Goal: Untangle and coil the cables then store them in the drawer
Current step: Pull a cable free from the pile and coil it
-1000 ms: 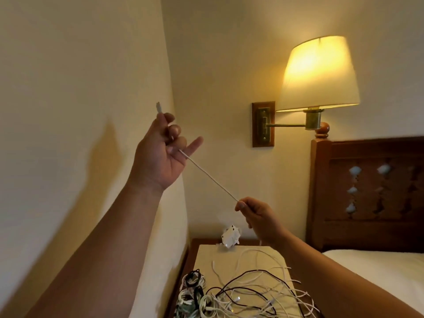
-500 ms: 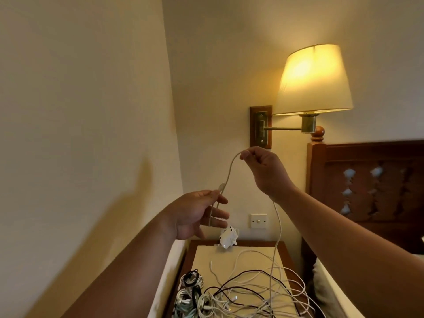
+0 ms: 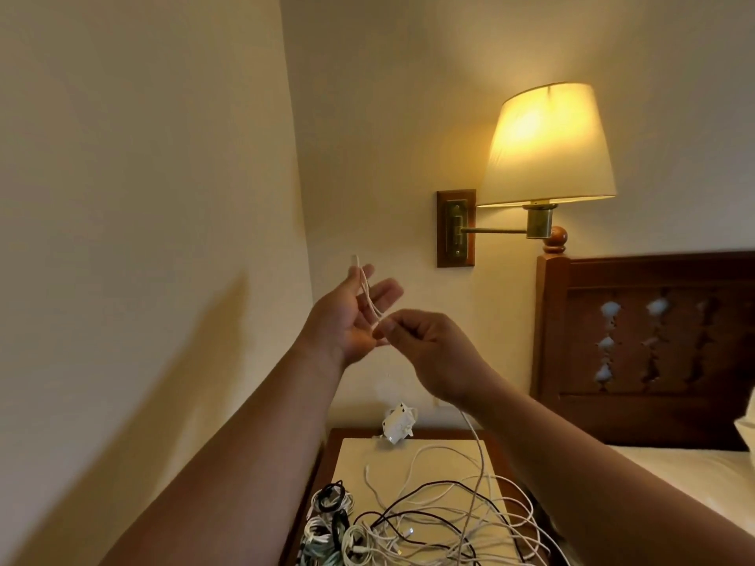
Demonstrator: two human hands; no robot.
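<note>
A thin white cable (image 3: 366, 288) lies doubled across the palm of my left hand (image 3: 347, 320), whose fingers are spread and fairly straight; its plug end sticks up past them. Just to the right, my right hand (image 3: 429, 349) pinches the same cable at the fingertips. From there the cable drops to a tangle of white and black cables (image 3: 433, 524) on the nightstand (image 3: 355, 455). Several coiled cables (image 3: 327, 520) lie at the nightstand's front left. No drawer is in view.
A small white adapter (image 3: 398, 426) leans at the back of the nightstand. A lit wall lamp (image 3: 547, 145) hangs above on the right. A wooden headboard (image 3: 653, 341) and the bed (image 3: 694, 467) are to the right, and a wall runs close on the left.
My right hand has come down from near the lamp mount to meet my left hand. My left hand has risen slightly and opened its palm, with the cable now doubled across it.
</note>
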